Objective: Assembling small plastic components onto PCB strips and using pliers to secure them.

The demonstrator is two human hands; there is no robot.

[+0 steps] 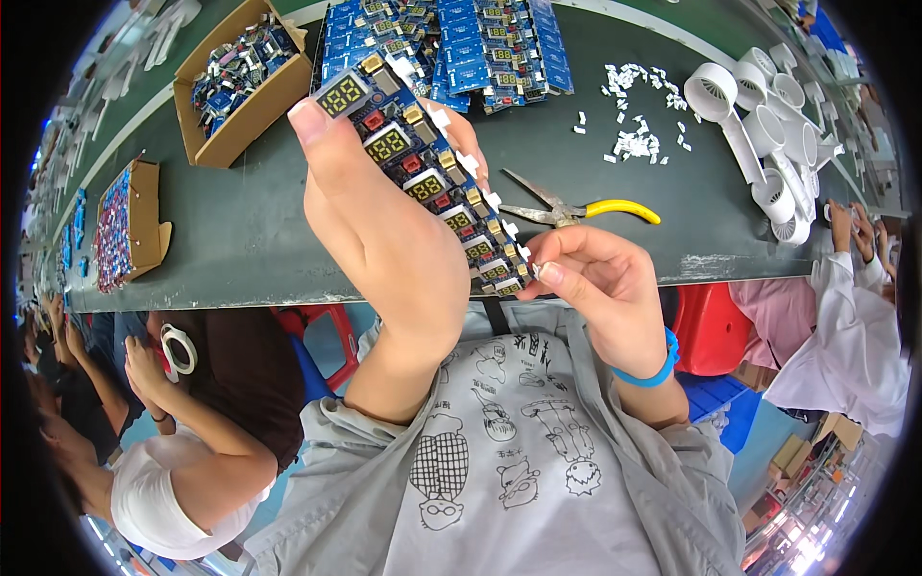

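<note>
My left hand (384, 221) grips a strip of joined blue circuit boards (423, 182), tilted, its thumb along one long edge. Each board carries a small digit display, a red part and a brass-coloured connector. Little white plastic pieces (468, 164) stick out along the strip's right edge. At the strip's near end, the thumb and forefinger of my right hand (600, 283) pinch what looks like another such white piece, mostly hidden by the fingertips. Just beyond my right hand, a pair of pliers (622, 208) with a yellow handle lies on the dark table.
More board panels (499, 58) are stacked at the back. Loose white pieces (636, 144) lie scattered right of them. White handheld fan bodies (768, 130) are heaped at the right. Cardboard boxes of small parts (245, 82) stand at the left. Co-workers sit on both sides.
</note>
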